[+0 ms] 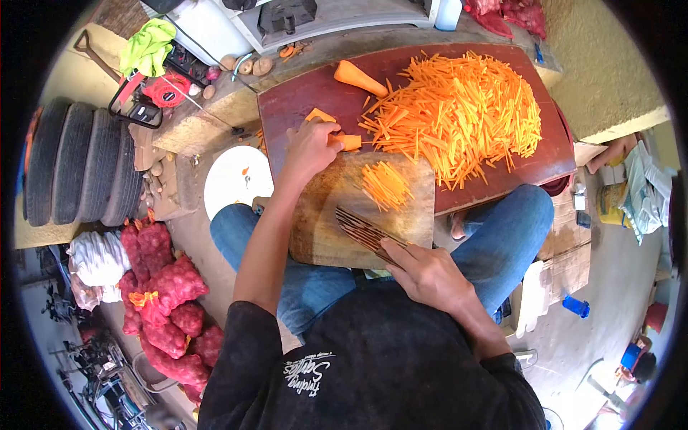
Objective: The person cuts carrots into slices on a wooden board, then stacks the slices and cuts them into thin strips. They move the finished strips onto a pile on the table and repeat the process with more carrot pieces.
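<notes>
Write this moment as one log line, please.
left hand: at carrot piece; right hand: holds knife; carrot sticks: on cutting board

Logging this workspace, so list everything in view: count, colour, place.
Table: one, reddish, ahead
Cutting board: one, brown, near lap
Carrot sticks: many, orange, table and board
Carrot chunks: several, orange, table
Knife: one, dark, over board
Tyres: four, black, left
Net sacks: several, red, lower left
Cloth: one, lime, upper left
Small clutter: uncounted, mixed, edges
Shirt: one, black, bottom
Jeans: pair, blue, beside board
Left grip: one, bare, at carrot chunks
Right grip: one, bare, on knife
</notes>
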The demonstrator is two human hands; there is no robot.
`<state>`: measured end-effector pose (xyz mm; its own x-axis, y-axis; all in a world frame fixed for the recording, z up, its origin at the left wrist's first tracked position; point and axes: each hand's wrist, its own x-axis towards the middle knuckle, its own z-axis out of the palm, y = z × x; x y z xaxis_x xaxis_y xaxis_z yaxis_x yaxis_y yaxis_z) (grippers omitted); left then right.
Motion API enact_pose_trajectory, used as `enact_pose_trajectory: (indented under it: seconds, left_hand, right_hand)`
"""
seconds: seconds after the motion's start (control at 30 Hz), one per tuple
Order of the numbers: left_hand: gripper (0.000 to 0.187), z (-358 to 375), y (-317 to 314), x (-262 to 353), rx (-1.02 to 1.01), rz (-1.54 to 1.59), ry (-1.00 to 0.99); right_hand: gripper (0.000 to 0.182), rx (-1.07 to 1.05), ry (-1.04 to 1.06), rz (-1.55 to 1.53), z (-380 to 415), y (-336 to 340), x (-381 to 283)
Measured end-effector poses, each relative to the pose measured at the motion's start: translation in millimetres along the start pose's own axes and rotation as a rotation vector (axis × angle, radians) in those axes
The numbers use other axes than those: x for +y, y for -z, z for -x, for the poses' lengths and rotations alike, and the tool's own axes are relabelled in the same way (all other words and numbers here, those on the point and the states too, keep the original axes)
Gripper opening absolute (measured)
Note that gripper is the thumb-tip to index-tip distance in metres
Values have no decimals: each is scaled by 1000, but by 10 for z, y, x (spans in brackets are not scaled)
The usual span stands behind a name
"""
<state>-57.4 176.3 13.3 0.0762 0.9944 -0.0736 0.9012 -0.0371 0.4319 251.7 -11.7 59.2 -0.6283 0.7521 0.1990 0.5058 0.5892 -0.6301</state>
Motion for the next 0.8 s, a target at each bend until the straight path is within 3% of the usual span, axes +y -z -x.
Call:
enact_pose_trajectory:
  seconds: [0.2, 0.3, 0.4, 0.53, 0.6, 0.67, 0.8]
  left_hand:
    - [24, -82, -32, 13, 42, -42, -187]
    - [17, -47, -81, -34, 190, 128, -260]
    - [12, 229, -66, -34, 447, 39, -298]
    - [11, 916, -5, 133, 427, -150, -222]
    - [12, 1253, -86, 340, 383, -185, -241]
    - [18, 1490, -212, 563, 396, -78, -296]
    - [32, 1695, -460, 611, 325, 101, -310]
  right_hand:
    - [48, -30, -37, -48, -14, 21, -14]
    - [48, -55, -83, -76, -36, 70, -45]
    - [47, -8, -165, -171, 3, 86, -52]
    - [44, 64, -305, -445, 34, 140, -9]
    - [42, -9, -415, -525, -44, 246, -69]
    - [44, -39, -493, -536, -84, 238, -76]
    - [42, -6, -406, -498, -164, 188, -85]
